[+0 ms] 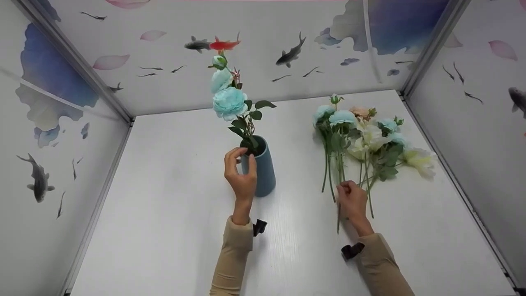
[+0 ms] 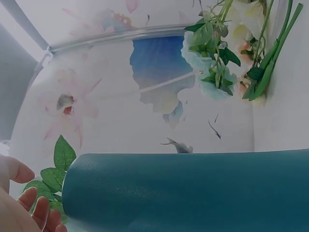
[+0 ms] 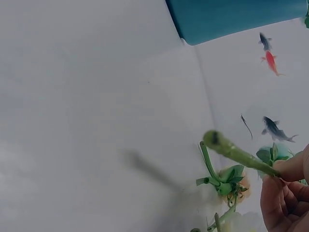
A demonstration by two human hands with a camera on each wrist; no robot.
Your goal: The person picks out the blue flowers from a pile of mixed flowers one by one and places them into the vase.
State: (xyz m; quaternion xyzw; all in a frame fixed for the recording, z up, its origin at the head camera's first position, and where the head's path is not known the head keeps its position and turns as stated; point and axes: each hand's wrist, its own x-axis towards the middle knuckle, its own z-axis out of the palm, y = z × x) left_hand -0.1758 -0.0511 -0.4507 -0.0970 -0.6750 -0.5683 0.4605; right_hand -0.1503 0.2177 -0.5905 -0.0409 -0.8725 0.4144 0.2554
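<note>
A blue vase stands upright on the table, holding a flower spray with light-blue blooms and green leaves. At the vase's rim is my left hand, its thumb and fingers apart and loosely curved with nothing between them. The left wrist view shows those fingertips beside leaves at the vase mouth. My right hand pinches a green flower stem between thumb and fingers. The cut end of that stem points out past the fingertips, above the white table.
Several loose artificial flowers lie on the table's right side: light-blue blooms, a peach bloom and white-yellow lilies. Printed panels wall in the back and both sides of the white table.
</note>
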